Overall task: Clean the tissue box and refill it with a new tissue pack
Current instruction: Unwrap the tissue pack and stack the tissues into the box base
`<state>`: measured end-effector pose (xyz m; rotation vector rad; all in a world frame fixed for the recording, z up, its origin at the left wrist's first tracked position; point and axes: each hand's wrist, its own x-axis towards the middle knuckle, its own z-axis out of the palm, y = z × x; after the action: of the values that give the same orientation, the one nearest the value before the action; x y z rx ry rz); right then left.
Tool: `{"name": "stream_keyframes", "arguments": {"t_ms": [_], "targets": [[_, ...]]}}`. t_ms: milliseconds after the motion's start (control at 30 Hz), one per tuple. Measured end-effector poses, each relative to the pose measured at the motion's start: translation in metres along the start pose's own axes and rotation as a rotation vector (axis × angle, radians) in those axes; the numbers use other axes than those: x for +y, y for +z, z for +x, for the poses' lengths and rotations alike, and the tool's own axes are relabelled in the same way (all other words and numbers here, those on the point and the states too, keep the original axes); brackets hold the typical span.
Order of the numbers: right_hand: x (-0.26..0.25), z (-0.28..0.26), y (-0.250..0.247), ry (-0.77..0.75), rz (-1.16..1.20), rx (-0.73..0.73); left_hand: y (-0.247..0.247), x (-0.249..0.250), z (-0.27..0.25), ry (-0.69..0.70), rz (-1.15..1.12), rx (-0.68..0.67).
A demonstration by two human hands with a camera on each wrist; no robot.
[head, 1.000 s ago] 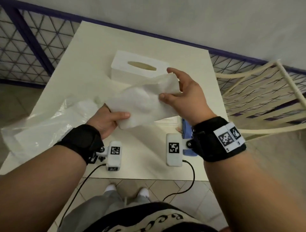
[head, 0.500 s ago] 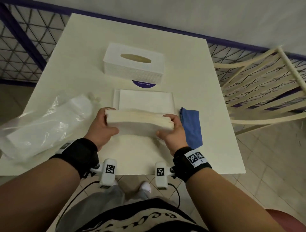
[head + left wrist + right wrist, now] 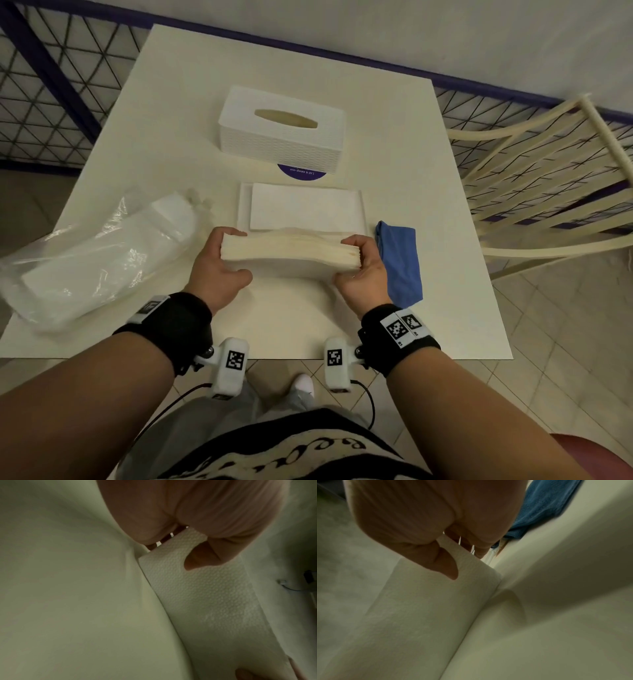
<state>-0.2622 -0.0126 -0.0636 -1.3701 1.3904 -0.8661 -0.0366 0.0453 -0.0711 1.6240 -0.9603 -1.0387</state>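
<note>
Both hands gripped the tissue stack (image 3: 289,253) by its ends over the worktop (image 3: 411,144): left hand (image 3: 215,270) at the left end, right hand (image 3: 364,274) at the right. Tray (image 3: 244,205) with one sheet lay just beyond; box (image 3: 281,128) farther back. Blue cloth (image 3: 400,260) right, plastic wrapper (image 3: 92,260) left.

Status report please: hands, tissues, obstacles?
Left hand and right hand grip tissue stack by its ends. Tray just beyond. Nothing in between.

A purple round sticker (image 3: 301,171) on the worktop (image 3: 428,205), half under the tissue box (image 3: 281,137), reads upside down "Let's keep ou…".
</note>
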Motion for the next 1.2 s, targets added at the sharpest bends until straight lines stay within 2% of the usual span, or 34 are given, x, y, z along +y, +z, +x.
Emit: {"name": "stream_keyframes", "arguments": {"t_ms": [133,367,467,600,767,967,1000,1067,1133,1200], "targets": [[0.003,0.001,0.001,-0.060,-0.022,0.022,-0.002,0.000,0.000,0.086,0.030,0.023],[0.011,0.013,-0.007,0.015,-0.136,-0.063,-0.006,-0.012,0.010,0.041,0.153,-0.019],[-0.005,0.025,-0.015,0.057,-0.032,-0.076,-0.006,0.010,0.024,0.080,0.159,-0.002],[-0.039,0.061,-0.023,0.106,0.080,0.004,-0.002,0.049,0.059,0.084,0.083,0.056],[-0.055,0.107,-0.024,0.100,-0.180,0.111,0.005,0.057,0.095,-0.023,0.114,0.085],[-0.044,0.126,-0.014,0.170,-0.310,0.085,0.017,0.043,0.105,-0.075,0.281,0.129],[-0.042,0.126,-0.012,0.195,-0.350,0.070,0.018,0.039,0.105,-0.050,0.335,0.133],[-0.037,0.126,-0.007,0.210,-0.467,0.064,0.018,0.032,0.104,0.099,0.484,0.127],[-0.035,0.123,-0.002,0.149,-0.570,0.089,0.019,0.029,0.102,0.288,0.674,0.109],[-0.039,0.119,0.005,0.064,-0.631,0.093,0.019,0.030,0.099,0.344,0.843,0.098]]}}
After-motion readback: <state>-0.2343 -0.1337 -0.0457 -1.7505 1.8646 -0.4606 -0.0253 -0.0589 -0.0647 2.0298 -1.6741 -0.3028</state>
